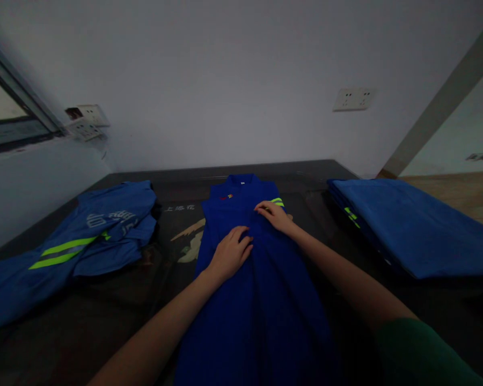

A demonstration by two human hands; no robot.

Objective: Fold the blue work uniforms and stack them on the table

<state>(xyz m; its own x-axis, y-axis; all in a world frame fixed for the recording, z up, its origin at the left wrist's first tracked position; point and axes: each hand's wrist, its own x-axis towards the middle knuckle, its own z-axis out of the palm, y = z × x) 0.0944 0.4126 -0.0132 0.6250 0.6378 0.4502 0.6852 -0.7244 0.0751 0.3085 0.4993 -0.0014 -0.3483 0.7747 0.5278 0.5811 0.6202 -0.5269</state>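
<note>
A dark blue garment point(241, 300) lies lengthwise before me, its collar at the far end, with small red and yellow marks on the chest and a yellow-green striped band at its right side. My left hand point(232, 251) rests on the middle of the cloth, fingers slightly bent and apart, palm down. Farther up and to the right, my right hand point(274, 215) is over the garment near the striped band, thumb and fingertips close together. Whether cloth is pinched between them is too small to tell.
On the left of the dark table point(173, 187) is a loosely laid blue garment point(116, 220) with yellow-green stripes and lettering. A folded blue stack point(410, 225) sits at the right. Behind stands a pale wall point(225, 96) with sockets point(353, 99).
</note>
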